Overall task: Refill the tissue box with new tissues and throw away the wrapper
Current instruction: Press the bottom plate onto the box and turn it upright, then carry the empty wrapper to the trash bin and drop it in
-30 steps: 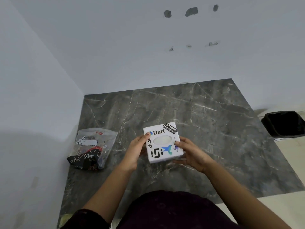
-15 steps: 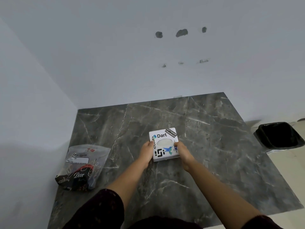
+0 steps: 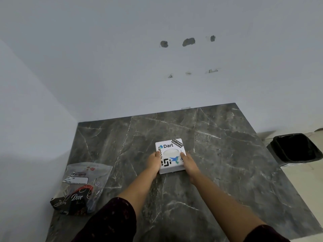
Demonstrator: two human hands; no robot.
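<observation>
While you clasp the tissue box (image 3: 170, 156) at mid-frame, your left hand (image 3: 154, 162) and right hand (image 3: 188, 162) each hold a closed grip on its opposite sides, thumbs over the top, likely to steady it on the worktop (image 3: 227, 154). Lower left lies the clear packet (image 3: 82, 187); the black bin (image 3: 297, 148) waits at the right edge for the wrapper.

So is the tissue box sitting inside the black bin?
No, the tissue box rests on the dark marble table, held by both hands, well apart from the bin.
</observation>
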